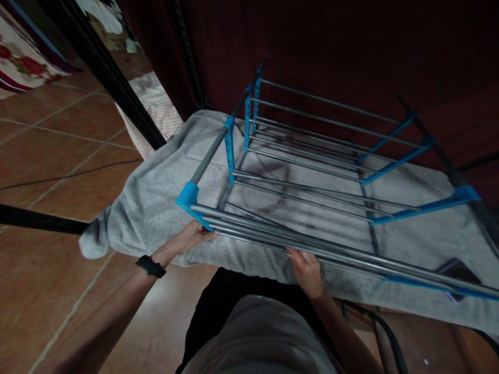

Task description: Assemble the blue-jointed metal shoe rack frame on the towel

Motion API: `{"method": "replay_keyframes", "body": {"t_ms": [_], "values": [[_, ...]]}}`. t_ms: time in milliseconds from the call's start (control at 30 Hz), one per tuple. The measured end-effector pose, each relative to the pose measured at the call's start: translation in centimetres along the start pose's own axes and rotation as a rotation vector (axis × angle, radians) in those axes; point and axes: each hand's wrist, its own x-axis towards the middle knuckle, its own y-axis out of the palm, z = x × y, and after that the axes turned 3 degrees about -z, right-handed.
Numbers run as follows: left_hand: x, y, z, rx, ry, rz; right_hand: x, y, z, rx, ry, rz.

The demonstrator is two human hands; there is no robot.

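A shoe-rack-like frame of grey metal tubes [312,241] and blue plastic brackets lies across a grey blanket [163,176]. My left hand [193,236], with a black band at the wrist, is closed on the blue bracket [189,196] at the near left corner; some of its fingers are hidden beneath. Further right, my right hand [306,267] grips the lowest near rod from below, its fingertips curled at the tube. Several rods run side by side along this near edge. Behind them, upright blue brackets [247,122] carry more rods.
A phone [460,278] lies on the blanket at the right, partly behind the rods. Black metal posts [113,83] stand at the left, and a dark red curtain [331,47] hangs behind. A thin cable [70,175] crosses the tiled floor. A dark chair-like frame [384,332] is at lower right.
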Motion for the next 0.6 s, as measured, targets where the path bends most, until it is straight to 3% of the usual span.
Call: {"method": "replay_keyframes", "body": {"t_ms": [167, 367, 600], "values": [[-0.2, 0.1, -0.6, -0.019, -0.037, 0.019, 0.0, 0.1, -0.1, -0.006, 0.008, 0.011], [0.0, 0.2, 1.1, 0.097, 0.076, -0.036, 0.1, 0.2, 0.0, -0.025, 0.021, 0.020], [0.0, 0.2, 1.3, 0.106, 0.062, -0.031, 0.0, 0.3, -0.2, -0.042, 0.020, 0.050]]}}
